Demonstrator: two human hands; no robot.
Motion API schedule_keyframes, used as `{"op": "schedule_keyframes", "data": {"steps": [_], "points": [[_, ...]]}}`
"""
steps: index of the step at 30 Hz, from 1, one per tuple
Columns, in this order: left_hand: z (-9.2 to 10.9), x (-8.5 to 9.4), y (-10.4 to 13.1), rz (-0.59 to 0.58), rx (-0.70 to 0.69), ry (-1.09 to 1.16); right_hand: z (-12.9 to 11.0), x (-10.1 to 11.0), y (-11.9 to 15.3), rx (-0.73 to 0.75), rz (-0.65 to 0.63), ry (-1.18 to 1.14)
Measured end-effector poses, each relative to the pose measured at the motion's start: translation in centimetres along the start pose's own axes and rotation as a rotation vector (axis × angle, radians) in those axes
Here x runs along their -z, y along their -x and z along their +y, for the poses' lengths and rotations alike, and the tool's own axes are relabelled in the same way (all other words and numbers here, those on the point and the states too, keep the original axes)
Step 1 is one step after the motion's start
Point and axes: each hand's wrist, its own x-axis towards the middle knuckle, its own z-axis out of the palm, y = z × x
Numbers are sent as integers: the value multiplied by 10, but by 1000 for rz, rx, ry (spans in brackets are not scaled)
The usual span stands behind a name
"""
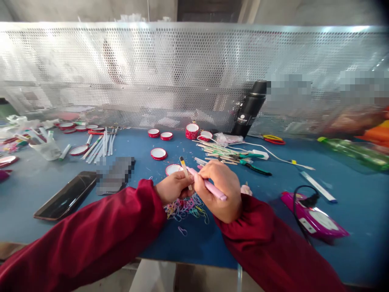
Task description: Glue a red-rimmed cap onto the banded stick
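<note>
My left hand (174, 186) pinches a thin flat stick (184, 167) with a dark upper end, held nearly upright. My right hand (220, 188) is wrapped round a pink pen-like tool (212, 189), whose tip meets the stick near my left fingertips. Beneath both hands lies a pile of colourful small bands (188, 209), partly covered by them. A round white lid with a red rim (174, 169) shows just behind my left hand, and another such lid (158, 153) lies farther back.
A black bottle (249, 109) leans by the perforated metal screen (170, 73). Wooden sticks (215, 151), teal-handled pliers (255, 167) and a magenta device (316, 219) lie to the right. Phones (67, 194) and a cup of pens (48, 151) are at the left.
</note>
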Motion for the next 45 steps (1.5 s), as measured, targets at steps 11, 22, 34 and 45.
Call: {"op": "schedule_keyframes", "data": {"steps": [11,22,34,45], "points": [[8,-9,2,-4,17,115,-3,-3,-1,-11,-19,16],[5,-3,3,-17,6,10,7,1,2,-63,35,62],[11,-10,2,8,0,95,-2,-4,1,-41,-33,33],[7,-3,3,8,20,32,3,-1,1,19,48,30]]}}
